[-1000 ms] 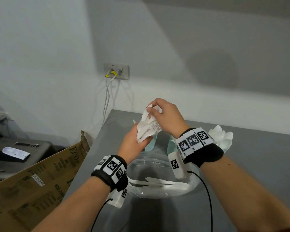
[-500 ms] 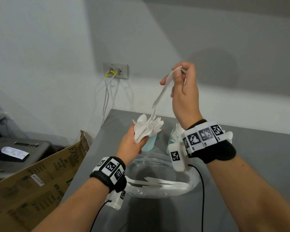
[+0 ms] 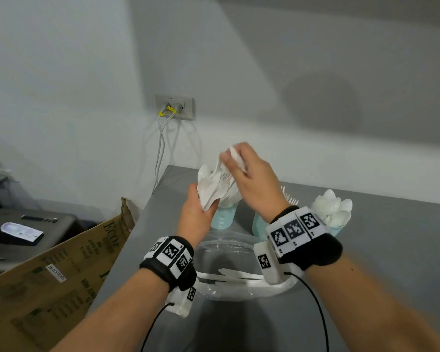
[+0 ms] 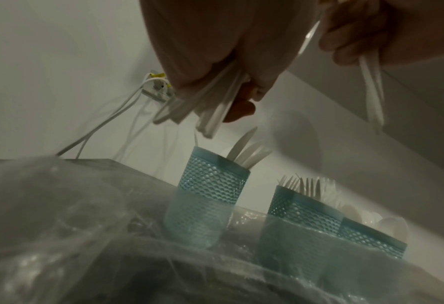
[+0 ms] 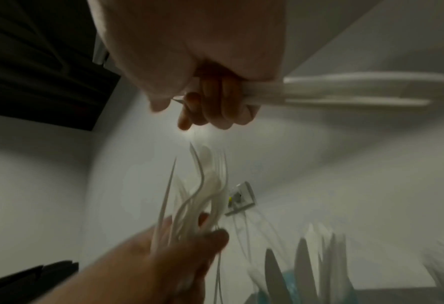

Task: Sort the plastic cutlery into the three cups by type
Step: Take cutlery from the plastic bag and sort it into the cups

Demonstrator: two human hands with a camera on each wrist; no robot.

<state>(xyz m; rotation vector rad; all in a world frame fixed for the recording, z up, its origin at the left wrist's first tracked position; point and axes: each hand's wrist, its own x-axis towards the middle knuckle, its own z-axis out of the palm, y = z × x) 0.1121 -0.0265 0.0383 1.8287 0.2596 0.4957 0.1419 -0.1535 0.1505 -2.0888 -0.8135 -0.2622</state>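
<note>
My left hand (image 3: pixel 197 212) grips a mixed bundle of white plastic cutlery (image 3: pixel 212 188) by the handles, heads up, above the left cup. In the left wrist view the bundle's handles (image 4: pixel 205 107) stick out below the fist. My right hand (image 3: pixel 233 161) hovers at the top of the bundle, its fingers curled round two long white pieces (image 5: pixel 332 90). Three teal cups stand behind: the left cup (image 4: pixel 205 197) holds knives, the middle cup (image 4: pixel 299 211) forks, and the right cup (image 3: pixel 337 228) spoons (image 3: pixel 332 207).
A clear plastic bag (image 3: pixel 241 283) with a few more white pieces lies on the grey table (image 3: pixel 391 250) under my wrists. A cardboard box (image 3: pixel 61 270) stands by the table's left edge. Cables hang from a wall socket (image 3: pixel 174 106) behind.
Half a second ago my right hand was raised high, drawing a piece out of the bundle. It has dropped back down to the bundle's top, still holding white pieces. The left hand stayed put.
</note>
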